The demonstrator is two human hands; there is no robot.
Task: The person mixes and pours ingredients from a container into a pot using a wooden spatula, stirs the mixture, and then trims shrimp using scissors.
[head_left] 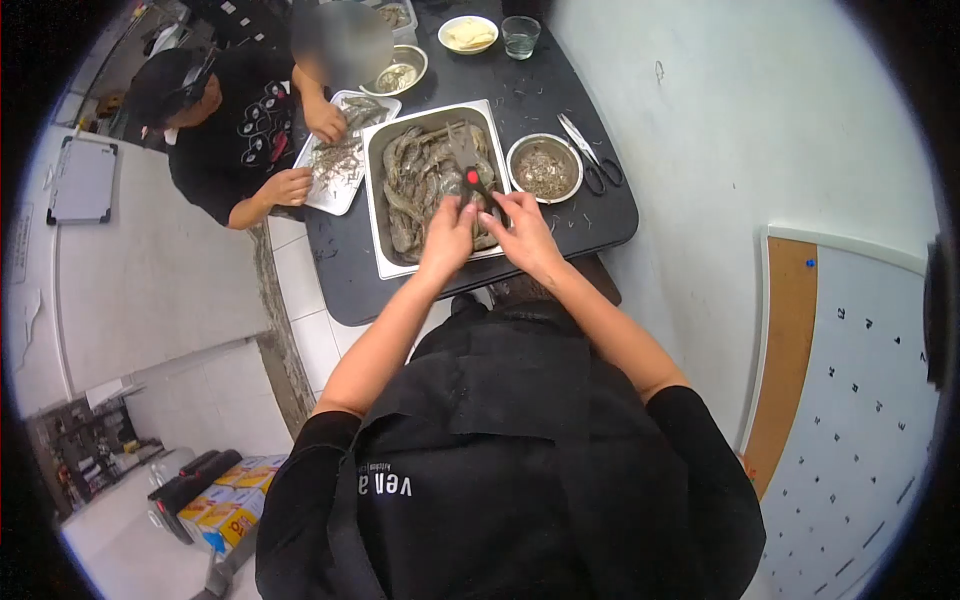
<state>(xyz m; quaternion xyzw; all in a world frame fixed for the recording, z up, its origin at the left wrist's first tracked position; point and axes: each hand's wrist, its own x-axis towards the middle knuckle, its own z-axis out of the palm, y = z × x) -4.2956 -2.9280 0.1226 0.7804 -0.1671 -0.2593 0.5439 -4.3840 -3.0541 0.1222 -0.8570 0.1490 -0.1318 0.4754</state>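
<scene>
A deep metal tray (376, 215) full of raw grey shrimp (415, 170) stands at the table's near edge. Over its near right part, my right hand (528, 238) is closed on the black handles of scissors (473, 177) with a red pivot. Their blades point away from me, above the shrimp. My left hand (450, 235) is beside it, fingertips pinched together close to the scissor handles. Whatever lies between those fingertips is hidden.
Right of the tray are a metal bowl (516, 172) of scraps and a second pair of scissors (592, 155). A glass (520, 38) and a bowl of pale pieces (468, 36) stand behind. At left, co-workers' hands (290, 187) work over a white tray (340, 200).
</scene>
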